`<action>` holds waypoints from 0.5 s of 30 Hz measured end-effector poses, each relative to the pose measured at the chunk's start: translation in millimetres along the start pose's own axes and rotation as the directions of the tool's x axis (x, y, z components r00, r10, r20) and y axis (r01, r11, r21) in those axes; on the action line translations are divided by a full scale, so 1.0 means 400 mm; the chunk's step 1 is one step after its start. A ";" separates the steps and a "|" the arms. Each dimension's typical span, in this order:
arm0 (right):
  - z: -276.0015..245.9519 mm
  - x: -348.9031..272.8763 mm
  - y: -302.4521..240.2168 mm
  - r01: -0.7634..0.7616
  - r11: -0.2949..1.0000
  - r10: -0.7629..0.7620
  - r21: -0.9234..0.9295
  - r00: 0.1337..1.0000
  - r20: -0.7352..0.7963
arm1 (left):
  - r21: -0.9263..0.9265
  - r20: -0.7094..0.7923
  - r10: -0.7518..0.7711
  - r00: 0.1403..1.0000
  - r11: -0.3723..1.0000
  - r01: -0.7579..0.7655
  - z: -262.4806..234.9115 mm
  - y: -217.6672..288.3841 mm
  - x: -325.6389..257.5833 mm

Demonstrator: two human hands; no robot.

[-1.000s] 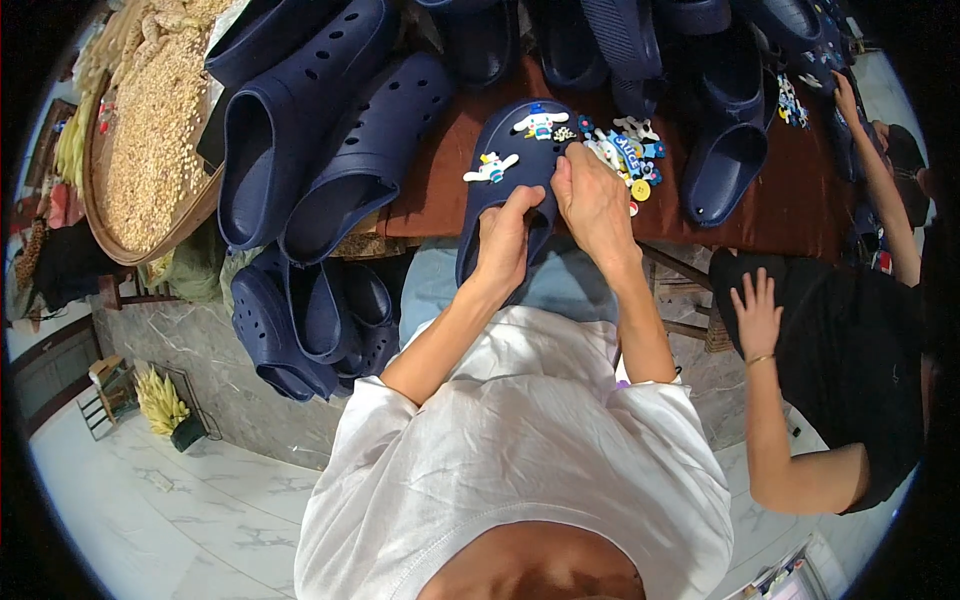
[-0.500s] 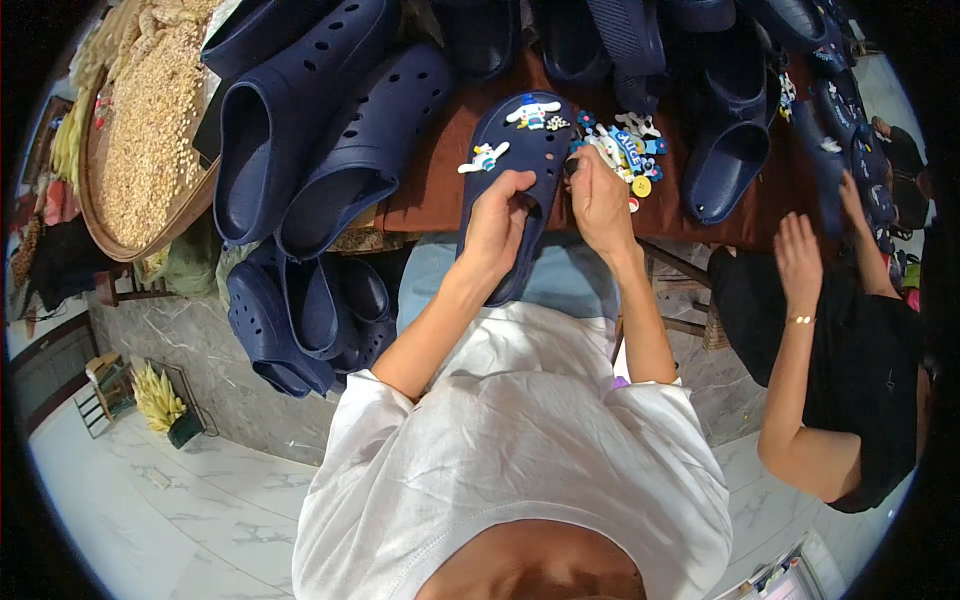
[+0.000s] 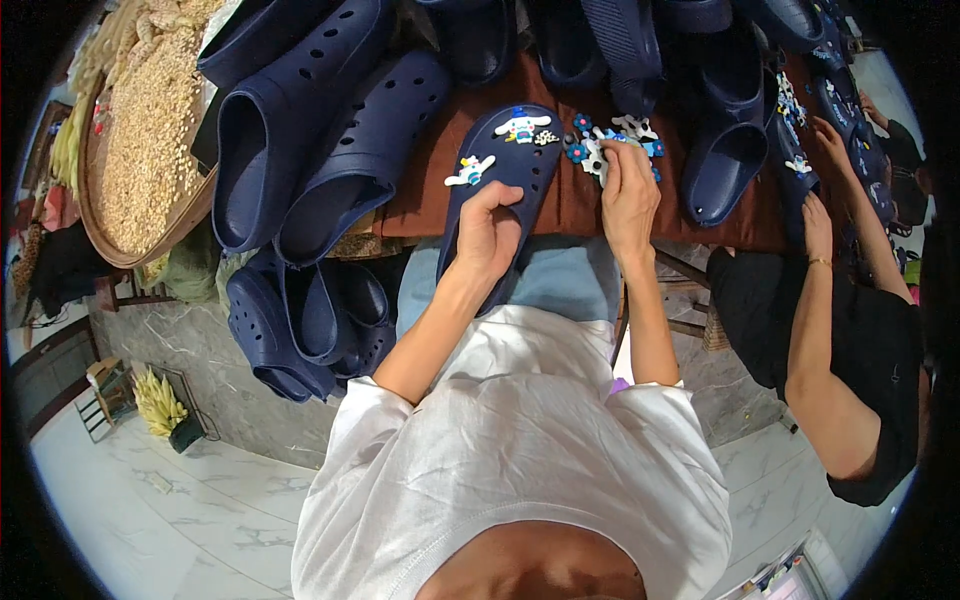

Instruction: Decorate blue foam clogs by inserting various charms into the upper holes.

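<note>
My left hand (image 3: 488, 232) is closed round the side of a dark blue clog (image 3: 512, 180), its thumb lying on top. The clog is tilted over my lap at the table's edge, toe pointing away. White cartoon-dog shoe charms sit on its upper: one with a blue top (image 3: 522, 125) near the toe, another (image 3: 470, 170) at the left side. A small black-and-white charm is beside the first. My right hand (image 3: 630, 195) is over a pile of loose charms (image 3: 590, 150) right of the clog, fingers bunched together at the pile. Whatever its fingertips pinch is hidden.
Dark blue clogs (image 3: 350, 160) crowd the left and far side of the brown-covered table (image 3: 425, 205); another clog (image 3: 725, 170) lies to the right. A round tray of grain (image 3: 150, 130) is at far left. At right, a person in black (image 3: 850, 360) reaches toward more clogs with charms.
My right hand has left the clog's side and moved right onto the charm pile. The clog has shifted slightly left and toward me. The other person's hands have moved farther away.
</note>
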State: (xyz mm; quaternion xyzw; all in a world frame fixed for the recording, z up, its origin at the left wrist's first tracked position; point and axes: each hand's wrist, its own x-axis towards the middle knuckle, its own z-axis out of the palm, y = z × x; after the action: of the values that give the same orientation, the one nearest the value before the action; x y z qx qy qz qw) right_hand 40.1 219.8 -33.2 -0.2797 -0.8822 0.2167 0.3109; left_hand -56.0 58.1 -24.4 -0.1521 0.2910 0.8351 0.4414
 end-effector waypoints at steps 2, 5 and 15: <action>0.007 0.010 0.004 0.011 1.000 -0.011 -0.010 1.000 -0.009 | -0.030 0.000 0.015 1.000 0.999 -0.015 0.006 -0.003 0.004; 0.003 0.025 -0.006 -0.010 0.999 0.011 -0.042 1.000 0.025 | -0.061 0.072 0.060 0.996 0.997 -0.056 -0.013 -0.008 0.008; 0.040 0.044 -0.133 0.019 0.996 -0.025 0.092 0.997 0.074 | -0.096 0.146 0.088 0.985 0.993 -0.074 0.003 -0.009 0.017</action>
State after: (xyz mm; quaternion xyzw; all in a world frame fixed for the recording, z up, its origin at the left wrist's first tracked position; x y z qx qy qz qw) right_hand -1.2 187.9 -7.6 -0.2472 -0.8854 0.2634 0.2924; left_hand -57.0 64.6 -28.3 -0.0970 0.2249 0.8737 0.4204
